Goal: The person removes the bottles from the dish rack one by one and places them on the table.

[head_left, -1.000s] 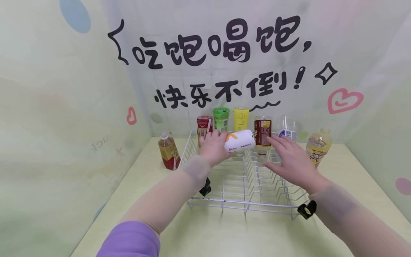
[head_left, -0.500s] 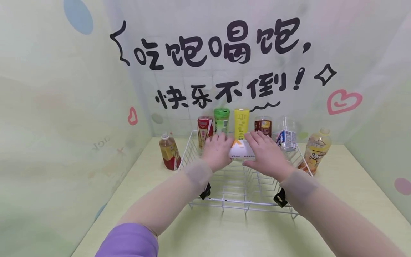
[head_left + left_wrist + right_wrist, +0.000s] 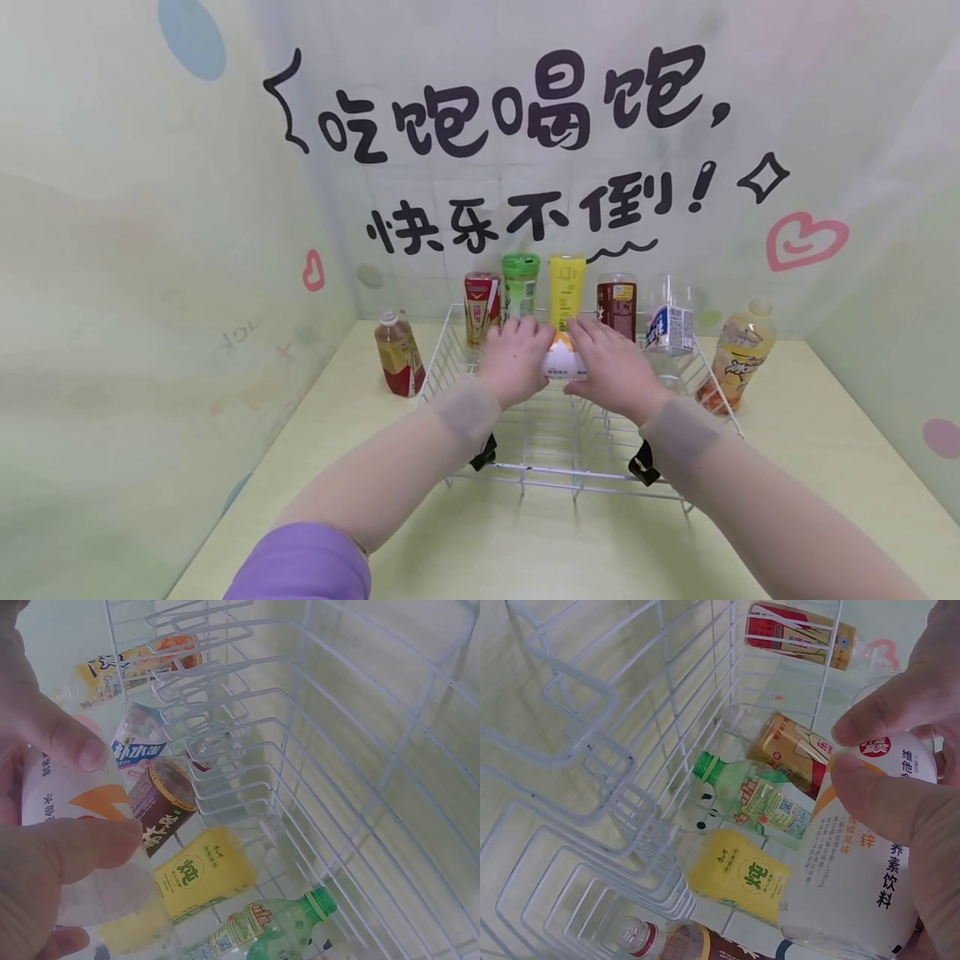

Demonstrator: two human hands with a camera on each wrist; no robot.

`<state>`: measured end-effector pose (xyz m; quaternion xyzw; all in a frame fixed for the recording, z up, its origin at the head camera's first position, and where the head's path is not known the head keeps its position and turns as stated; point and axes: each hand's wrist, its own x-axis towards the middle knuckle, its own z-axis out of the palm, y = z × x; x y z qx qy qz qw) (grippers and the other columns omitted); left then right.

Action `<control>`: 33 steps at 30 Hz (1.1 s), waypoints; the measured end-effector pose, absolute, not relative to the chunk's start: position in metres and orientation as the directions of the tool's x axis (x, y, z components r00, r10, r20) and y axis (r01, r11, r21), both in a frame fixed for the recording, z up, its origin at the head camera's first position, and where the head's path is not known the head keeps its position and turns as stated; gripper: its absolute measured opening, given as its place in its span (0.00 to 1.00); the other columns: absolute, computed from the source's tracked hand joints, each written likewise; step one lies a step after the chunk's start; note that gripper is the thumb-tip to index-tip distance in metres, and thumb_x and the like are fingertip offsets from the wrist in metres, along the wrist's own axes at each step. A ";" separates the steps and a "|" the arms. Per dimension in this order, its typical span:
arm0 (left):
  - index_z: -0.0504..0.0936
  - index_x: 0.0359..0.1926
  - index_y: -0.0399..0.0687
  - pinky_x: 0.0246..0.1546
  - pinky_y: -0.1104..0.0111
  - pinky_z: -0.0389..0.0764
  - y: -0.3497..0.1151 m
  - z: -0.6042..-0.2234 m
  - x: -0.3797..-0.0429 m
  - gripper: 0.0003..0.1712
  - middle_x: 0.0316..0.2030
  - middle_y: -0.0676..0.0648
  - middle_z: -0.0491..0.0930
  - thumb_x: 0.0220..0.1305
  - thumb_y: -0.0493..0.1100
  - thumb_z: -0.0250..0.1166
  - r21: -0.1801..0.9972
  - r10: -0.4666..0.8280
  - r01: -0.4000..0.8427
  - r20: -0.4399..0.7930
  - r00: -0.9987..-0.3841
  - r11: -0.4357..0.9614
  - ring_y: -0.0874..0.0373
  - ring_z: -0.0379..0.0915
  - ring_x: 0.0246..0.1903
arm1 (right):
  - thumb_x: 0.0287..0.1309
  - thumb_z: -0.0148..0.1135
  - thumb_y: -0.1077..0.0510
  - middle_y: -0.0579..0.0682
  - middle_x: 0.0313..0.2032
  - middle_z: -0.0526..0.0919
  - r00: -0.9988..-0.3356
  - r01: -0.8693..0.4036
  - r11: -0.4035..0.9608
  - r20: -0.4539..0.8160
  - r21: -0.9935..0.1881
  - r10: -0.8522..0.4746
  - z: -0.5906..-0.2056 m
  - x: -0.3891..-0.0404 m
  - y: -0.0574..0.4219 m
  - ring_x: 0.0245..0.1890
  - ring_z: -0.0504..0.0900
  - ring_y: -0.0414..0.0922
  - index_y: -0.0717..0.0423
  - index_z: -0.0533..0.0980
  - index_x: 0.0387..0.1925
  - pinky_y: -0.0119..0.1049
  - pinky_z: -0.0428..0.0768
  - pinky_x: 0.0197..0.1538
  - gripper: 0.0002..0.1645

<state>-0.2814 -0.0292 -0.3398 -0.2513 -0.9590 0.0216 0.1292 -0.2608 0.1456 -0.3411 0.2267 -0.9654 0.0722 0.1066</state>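
A: Left hand [image 3: 516, 364] status?
B: Fingers grasp one end of the white cylindrical plastic bottle [image 3: 564, 362] — held sideways over the white rectangular wire rack [image 3: 528, 468].
A: Right hand [image 3: 613, 368]?
B: Fingers grasp the opposite end.

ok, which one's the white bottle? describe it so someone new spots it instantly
In the head view, find the wire rack on the table. Over its far half, the left hand and right hand grip the white bottle between them, in front of the yellow bottle. It's the only bottle being held, white with an orange mark.
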 end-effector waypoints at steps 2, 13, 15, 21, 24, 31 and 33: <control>0.68 0.64 0.56 0.53 0.52 0.70 -0.028 -0.339 -0.280 0.42 0.56 0.48 0.70 0.48 0.56 0.75 -0.104 0.486 0.476 0.238 -0.841 0.873 0.51 0.66 0.52 | 0.45 0.76 0.45 0.63 0.70 0.58 -0.874 -0.454 0.886 0.239 -0.093 -0.423 -0.342 -0.261 0.146 0.68 0.60 0.61 0.63 0.54 0.72 0.56 0.60 0.67 0.60; 0.67 0.64 0.56 0.51 0.54 0.69 -0.025 -0.337 -0.274 0.42 0.57 0.50 0.70 0.50 0.58 0.74 -0.136 0.490 0.471 0.224 -0.842 0.872 0.51 0.64 0.53 | 0.42 0.78 0.50 0.63 0.59 0.73 -0.823 -0.505 0.862 0.329 -0.048 -0.464 -0.344 -0.259 0.145 0.57 0.74 0.59 0.65 0.63 0.65 0.53 0.74 0.57 0.52; 0.67 0.64 0.57 0.51 0.55 0.69 -0.025 -0.337 -0.273 0.42 0.56 0.50 0.70 0.50 0.59 0.73 -0.140 0.490 0.470 0.221 -0.843 0.872 0.51 0.64 0.53 | 0.41 0.78 0.51 0.62 0.56 0.75 -0.811 -0.515 0.856 0.342 -0.036 -0.474 -0.344 -0.258 0.145 0.54 0.75 0.58 0.66 0.65 0.63 0.52 0.76 0.54 0.50; 0.67 0.64 0.58 0.51 0.55 0.69 -0.025 -0.337 -0.273 0.41 0.56 0.50 0.70 0.50 0.60 0.73 -0.139 0.489 0.469 0.221 -0.844 0.872 0.52 0.63 0.53 | 0.41 0.78 0.50 0.61 0.53 0.77 -0.809 -0.514 0.858 0.337 -0.008 -0.482 -0.344 -0.259 0.145 0.50 0.77 0.57 0.64 0.67 0.61 0.51 0.78 0.51 0.48; 0.67 0.64 0.59 0.50 0.56 0.69 -0.025 -0.338 -0.273 0.42 0.55 0.50 0.70 0.50 0.60 0.73 -0.139 0.489 0.469 0.223 -0.843 0.872 0.52 0.63 0.53 | 0.41 0.78 0.50 0.60 0.52 0.77 -0.805 -0.517 0.856 0.340 0.000 -0.486 -0.344 -0.259 0.145 0.49 0.78 0.57 0.63 0.68 0.60 0.51 0.79 0.50 0.47; 0.66 0.64 0.59 0.51 0.56 0.69 -0.027 -0.337 -0.272 0.43 0.57 0.50 0.69 0.49 0.61 0.73 -0.131 0.487 0.469 0.228 -0.843 0.874 0.52 0.63 0.54 | 0.41 0.78 0.49 0.60 0.51 0.78 -0.788 -0.532 0.847 0.356 0.019 -0.502 -0.341 -0.258 0.146 0.49 0.78 0.56 0.63 0.69 0.59 0.50 0.79 0.50 0.45; 0.64 0.66 0.59 0.52 0.55 0.68 -0.027 -0.337 -0.271 0.45 0.59 0.49 0.68 0.49 0.62 0.72 -0.127 0.486 0.469 0.228 -0.844 0.874 0.51 0.62 0.56 | 0.41 0.78 0.49 0.60 0.51 0.79 -0.791 -0.528 0.849 0.355 0.015 -0.498 -0.341 -0.259 0.147 0.48 0.78 0.56 0.63 0.70 0.58 0.51 0.79 0.50 0.44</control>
